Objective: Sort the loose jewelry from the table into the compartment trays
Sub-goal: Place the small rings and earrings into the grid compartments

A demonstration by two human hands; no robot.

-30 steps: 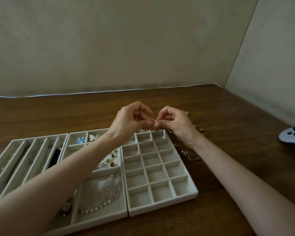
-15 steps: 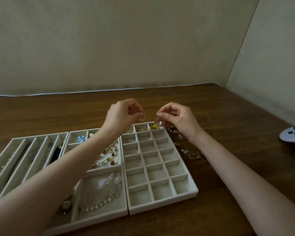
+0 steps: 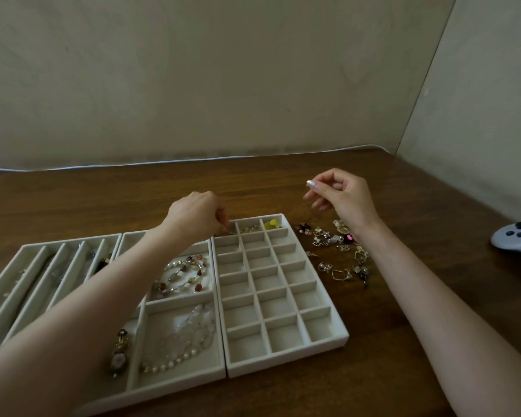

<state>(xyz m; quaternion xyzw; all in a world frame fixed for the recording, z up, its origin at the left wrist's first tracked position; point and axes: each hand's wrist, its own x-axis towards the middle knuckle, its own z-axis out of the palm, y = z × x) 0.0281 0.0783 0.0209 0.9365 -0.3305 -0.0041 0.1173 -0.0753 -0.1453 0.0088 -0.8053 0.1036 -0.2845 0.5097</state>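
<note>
Splitting apart, my left hand (image 3: 197, 216) has dropped, fingers curled, grip unclear, to file a gold earring (image 3: 231, 233) in the far-left cell of the grid tray (image 3: 322, 341), while my right hand (image 3: 342, 195), loosely curled, hold unclear, hangs over the loose pile (image 3: 337, 251).

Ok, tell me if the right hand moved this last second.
Yes. The right hand swung rightward, clear of the white grid tray, toward the loose metal jewelry.

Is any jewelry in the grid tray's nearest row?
No, the three nearest cells of the grid tray show only bare lining.
</note>
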